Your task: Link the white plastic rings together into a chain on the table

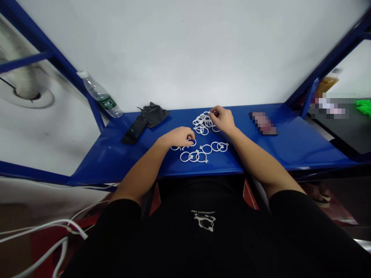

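White plastic rings with small pointed tabs lie on a blue shelf. My left hand has its fingers curled down on a white ring at the left of the layout, partly covering the rings under it. A loose pile of rings sits farther back. At that pile's right edge, my right hand pinches a ring between thumb and fingers. Nearer the front edge are a row of overlapping rings and, to its right, another short row.
A clear water bottle leans in the left corner. Beside it lie a black phone-like object and a crumpled black bag. A blurred flat object rests at right. Blue metal posts frame the shelf; a white wall stands behind.
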Available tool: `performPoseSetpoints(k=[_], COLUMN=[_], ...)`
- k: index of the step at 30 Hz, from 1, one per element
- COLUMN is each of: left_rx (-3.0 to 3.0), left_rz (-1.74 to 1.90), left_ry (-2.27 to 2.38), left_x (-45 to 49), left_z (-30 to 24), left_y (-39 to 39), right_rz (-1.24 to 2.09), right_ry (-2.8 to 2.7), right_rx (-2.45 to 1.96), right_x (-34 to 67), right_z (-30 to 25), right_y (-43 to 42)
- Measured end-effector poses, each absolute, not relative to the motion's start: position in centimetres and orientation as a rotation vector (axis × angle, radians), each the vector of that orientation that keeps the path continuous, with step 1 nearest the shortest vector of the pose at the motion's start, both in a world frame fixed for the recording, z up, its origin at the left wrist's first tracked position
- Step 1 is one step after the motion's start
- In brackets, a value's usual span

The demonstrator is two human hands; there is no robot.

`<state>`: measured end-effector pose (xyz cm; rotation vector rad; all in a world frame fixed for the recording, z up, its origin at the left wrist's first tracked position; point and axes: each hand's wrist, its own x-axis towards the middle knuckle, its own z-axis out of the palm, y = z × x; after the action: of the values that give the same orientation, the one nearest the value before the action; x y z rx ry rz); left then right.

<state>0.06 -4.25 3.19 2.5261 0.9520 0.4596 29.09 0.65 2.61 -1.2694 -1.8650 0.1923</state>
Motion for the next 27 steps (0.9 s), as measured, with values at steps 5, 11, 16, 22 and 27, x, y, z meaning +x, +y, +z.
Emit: performPoseSetpoints(k=[5, 11, 16, 22, 27], left_rx=[2.557, 2.487, 2.508, 2.258, 2.212], left_rz=[0.498, 0.468, 0.621, 1.146, 1.28], left_ry=[1.044, 1.048, 1.13, 1.458, 1.463], left_x=[0.3, 0.5, 0.7, 0.7, 0.7], left_z=[2.8, 2.4, 2.8, 3.2, 2.5], left_y=[-3.9, -3.9, -3.9, -3.7, -3.4], right_rz=[0.238, 0.288, 0.287, 0.303, 0.305], right_ry=[-2.013, -2.185, -2.198, -2.236, -2.269], right_rx=[-1.133, -0.991, -0.966, -0.831, -0.771], right_x=[28.8, 27.8, 27.6, 27.0, 25.9], right_z=[2.5, 3.2, 3.2, 2.9, 3.0], right_y=[0.3, -1.1, -1.3, -1.9, -3.0])
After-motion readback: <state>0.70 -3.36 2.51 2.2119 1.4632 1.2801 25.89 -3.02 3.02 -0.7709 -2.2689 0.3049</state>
